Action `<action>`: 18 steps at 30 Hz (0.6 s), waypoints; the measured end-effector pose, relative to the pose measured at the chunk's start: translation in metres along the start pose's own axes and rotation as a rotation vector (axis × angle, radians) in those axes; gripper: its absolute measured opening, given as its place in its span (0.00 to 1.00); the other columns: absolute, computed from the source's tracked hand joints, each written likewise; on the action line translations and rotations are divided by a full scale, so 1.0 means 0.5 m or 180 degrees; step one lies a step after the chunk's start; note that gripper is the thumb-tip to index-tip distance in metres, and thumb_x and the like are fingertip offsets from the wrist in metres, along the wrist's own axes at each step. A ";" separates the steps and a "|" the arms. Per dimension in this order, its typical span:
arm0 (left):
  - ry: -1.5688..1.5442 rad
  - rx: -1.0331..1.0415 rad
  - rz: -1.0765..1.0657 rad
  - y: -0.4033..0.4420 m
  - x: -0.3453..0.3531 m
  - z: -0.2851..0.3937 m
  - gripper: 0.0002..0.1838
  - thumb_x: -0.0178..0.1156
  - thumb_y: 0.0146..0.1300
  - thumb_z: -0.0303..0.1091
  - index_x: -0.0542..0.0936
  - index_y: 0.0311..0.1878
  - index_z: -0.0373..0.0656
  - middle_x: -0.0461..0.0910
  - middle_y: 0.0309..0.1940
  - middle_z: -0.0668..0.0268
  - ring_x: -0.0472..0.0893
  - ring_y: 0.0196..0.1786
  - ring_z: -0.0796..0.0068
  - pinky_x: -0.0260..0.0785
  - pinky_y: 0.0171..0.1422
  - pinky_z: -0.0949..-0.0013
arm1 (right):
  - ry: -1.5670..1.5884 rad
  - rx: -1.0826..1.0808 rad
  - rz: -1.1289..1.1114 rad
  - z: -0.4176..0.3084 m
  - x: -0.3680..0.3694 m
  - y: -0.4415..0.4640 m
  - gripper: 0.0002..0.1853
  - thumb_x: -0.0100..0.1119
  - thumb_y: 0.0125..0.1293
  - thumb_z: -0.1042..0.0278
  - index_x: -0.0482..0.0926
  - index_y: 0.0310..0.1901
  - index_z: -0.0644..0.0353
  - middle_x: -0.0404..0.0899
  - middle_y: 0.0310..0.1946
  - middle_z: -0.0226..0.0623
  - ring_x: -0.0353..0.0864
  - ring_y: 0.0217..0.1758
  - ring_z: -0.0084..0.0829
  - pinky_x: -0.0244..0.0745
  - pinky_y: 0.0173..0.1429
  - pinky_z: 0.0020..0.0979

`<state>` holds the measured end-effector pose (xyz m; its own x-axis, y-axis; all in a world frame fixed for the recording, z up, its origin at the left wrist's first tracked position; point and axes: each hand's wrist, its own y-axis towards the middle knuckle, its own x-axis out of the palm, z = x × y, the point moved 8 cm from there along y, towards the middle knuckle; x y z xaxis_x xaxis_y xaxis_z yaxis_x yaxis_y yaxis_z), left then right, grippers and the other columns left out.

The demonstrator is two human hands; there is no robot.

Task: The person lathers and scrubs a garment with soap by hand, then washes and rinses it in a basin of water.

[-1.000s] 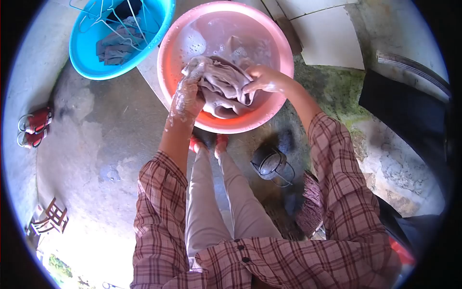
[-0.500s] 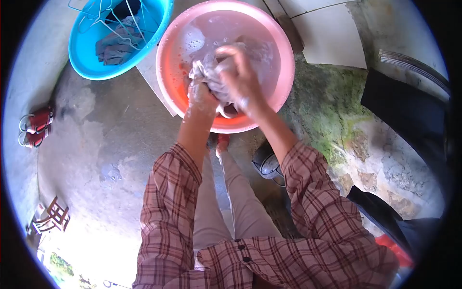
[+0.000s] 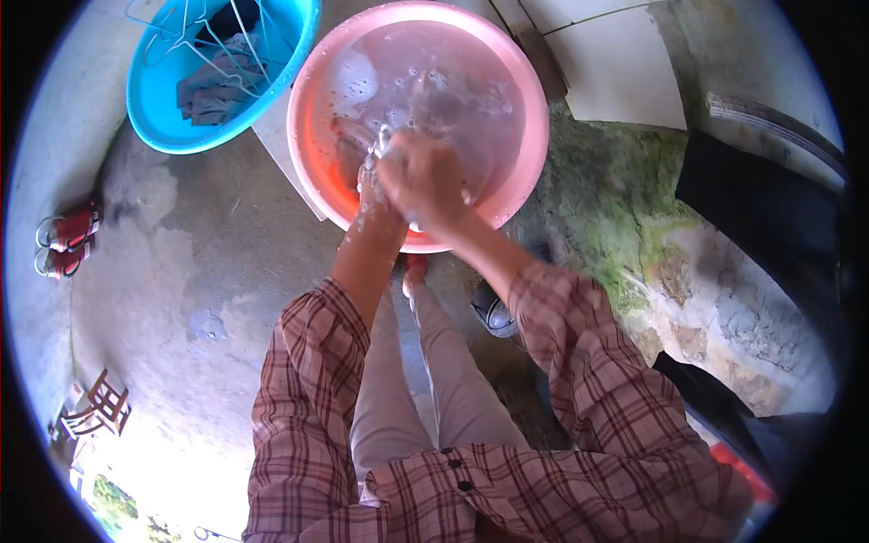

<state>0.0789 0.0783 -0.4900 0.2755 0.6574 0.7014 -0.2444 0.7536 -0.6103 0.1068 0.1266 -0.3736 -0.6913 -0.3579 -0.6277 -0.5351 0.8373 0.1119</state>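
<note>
A pink basin (image 3: pixel 534 100) of cloudy, sudsy water is in front of me, with wet fabric partly under the surface. My right hand (image 3: pixel 424 176) is closed in a fist over the near left part of the basin. A small piece of light wet cloth (image 3: pixel 384 140) sticks out past its knuckles. Close against it, my left hand (image 3: pixel 378 188) holds the same cloth from the left side. Its fingers are mostly hidden behind the right hand, and suds cover its wrist.
At the upper left stands a blue basin (image 3: pixel 149 127) with clothes (image 3: pixel 217 90) and wire hangers (image 3: pixel 195 41). Red shoes (image 3: pixel 72 237) lean at the left wall. A small wooden chair (image 3: pixel 104 404) is at the lower left. Dark cloth (image 3: pixel 756 217) hangs on the right.
My right hand, spread and blurred above the cloth before, is now closed and pressed down beside the left. Much less of the light cloth shows between the hands.
</note>
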 end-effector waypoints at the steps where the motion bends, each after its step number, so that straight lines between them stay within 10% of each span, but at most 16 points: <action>1: -0.0395 -0.0131 -0.0089 -0.002 0.001 -0.004 0.11 0.49 0.69 0.41 0.74 0.46 0.45 0.75 0.43 0.63 0.76 0.45 0.70 0.72 0.49 0.66 | 0.0121 -0.0165 -0.0040 -0.043 -0.001 -0.023 0.09 0.55 0.53 0.63 0.74 0.25 0.60 0.74 0.18 0.48 0.77 0.24 0.48 0.72 0.32 0.45; 13: -0.0725 -0.0422 0.0856 -0.022 -0.006 -0.051 0.10 0.50 0.68 0.37 0.74 0.47 0.43 0.77 0.39 0.63 0.78 0.43 0.67 0.75 0.45 0.65 | -0.0612 -0.0062 0.0289 0.103 0.002 0.017 0.08 0.53 0.52 0.65 0.73 0.25 0.60 0.76 0.21 0.46 0.76 0.24 0.47 0.73 0.34 0.46; 18: -0.1245 -0.0237 -0.1405 0.016 -0.007 -0.044 0.09 0.50 0.67 0.36 0.75 0.44 0.43 0.77 0.39 0.64 0.78 0.43 0.69 0.74 0.45 0.66 | 0.0149 -0.0390 -0.0059 -0.062 -0.014 -0.059 0.07 0.52 0.54 0.68 0.74 0.29 0.63 0.74 0.21 0.46 0.75 0.24 0.47 0.68 0.31 0.42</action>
<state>0.0965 0.0823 -0.5055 -0.0304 0.2424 0.9697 -0.1148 0.9629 -0.2443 0.1124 0.0914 -0.3484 -0.7012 -0.3941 -0.5941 -0.6013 0.7747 0.1958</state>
